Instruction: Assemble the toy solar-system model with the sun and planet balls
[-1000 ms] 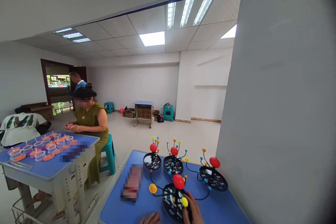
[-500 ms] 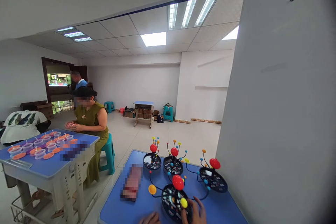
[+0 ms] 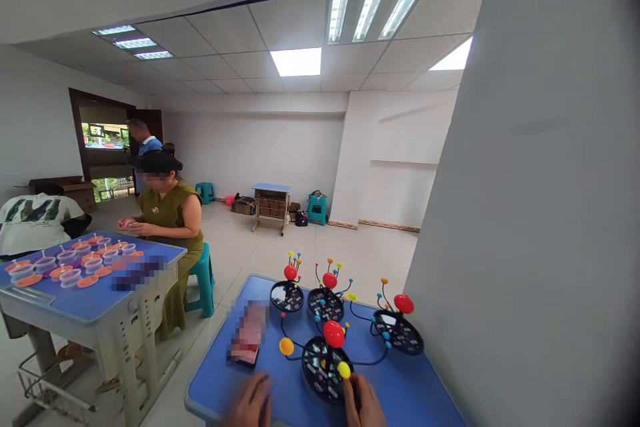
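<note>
In front of me on the blue table stands a round black-based ornament with a red ball on top and coloured balls on curved black wires. My right hand is at its near right side, fingers closed just below the yellow ball; the exact grip is partly hidden. My left hand hovers over the table's near left part, slightly blurred, fingers stretched out and apart from the ornament. Behind stand three like ornaments: one at the left, one in the middle, one at the right.
A phone-like pixelated object lies left on my blue table. A grey wall borders the right side. At the left, a person in green sits at another table holding several small tubs and orange lids.
My left hand has come further into view, moving left with fingers stretching out. My right hand has shifted from spread fingers over the base to closed fingers by the yellow ball. The view has shifted slightly.
</note>
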`<state>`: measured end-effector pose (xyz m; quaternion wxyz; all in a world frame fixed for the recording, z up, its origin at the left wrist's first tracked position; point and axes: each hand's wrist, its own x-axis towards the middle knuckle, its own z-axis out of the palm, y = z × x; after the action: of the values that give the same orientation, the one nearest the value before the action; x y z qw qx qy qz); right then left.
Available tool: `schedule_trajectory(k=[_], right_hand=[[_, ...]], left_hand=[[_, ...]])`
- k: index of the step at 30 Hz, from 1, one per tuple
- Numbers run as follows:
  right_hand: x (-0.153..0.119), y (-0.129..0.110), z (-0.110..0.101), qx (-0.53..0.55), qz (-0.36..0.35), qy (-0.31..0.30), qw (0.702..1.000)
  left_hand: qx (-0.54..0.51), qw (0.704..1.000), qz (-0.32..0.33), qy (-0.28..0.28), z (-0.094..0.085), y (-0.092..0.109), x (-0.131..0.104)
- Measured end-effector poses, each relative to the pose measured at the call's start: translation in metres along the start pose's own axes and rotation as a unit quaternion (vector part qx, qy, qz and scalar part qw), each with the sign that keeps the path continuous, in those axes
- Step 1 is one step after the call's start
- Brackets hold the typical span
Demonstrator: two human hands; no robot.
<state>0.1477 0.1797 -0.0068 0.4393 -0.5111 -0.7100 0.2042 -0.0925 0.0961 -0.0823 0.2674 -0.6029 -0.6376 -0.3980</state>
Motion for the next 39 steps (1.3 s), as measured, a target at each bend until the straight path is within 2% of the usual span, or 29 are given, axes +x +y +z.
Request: schedule_trajectory(k=[5, 9, 15, 18, 24, 29, 39], right_hand=[[0.001, -0.004, -0.003, 0.000, 0.005, -0.007, 1.000], [0.001, -0.002, 0.001, 0.011, 0.002, 0.005, 1.000], [0.002, 0.004, 0.007, 0.003, 0.010, 0.023, 1.000], [0.003, 0.005, 0.008, 0.007, 0.002, 0.026, 1.000], [0.001, 0.002, 0.007, 0.024, 0.004, 0.027, 0.999], [0.001, 0.002, 0.008, 0.024, 0.002, 0.021, 0.999], [0.003, 0.008, 0.010, 0.017, -0.003, 0.028, 0.999]], left_hand=[[0.047, 0.992, -0.114, 0.010, -0.037, -0.057, 0.025], [0.059, 0.987, -0.148, 0.007, -0.047, -0.078, 0.046], [0.096, 0.983, -0.143, -0.063, -0.045, -0.068, 0.053], [0.119, 0.981, -0.121, -0.097, -0.050, -0.061, 0.053], [0.136, 0.971, -0.122, -0.156, -0.060, -0.053, 0.059], [0.140, 0.967, -0.124, -0.175, -0.061, -0.050, 0.060], [0.142, 0.967, -0.117, -0.175, -0.057, -0.053, 0.056]])
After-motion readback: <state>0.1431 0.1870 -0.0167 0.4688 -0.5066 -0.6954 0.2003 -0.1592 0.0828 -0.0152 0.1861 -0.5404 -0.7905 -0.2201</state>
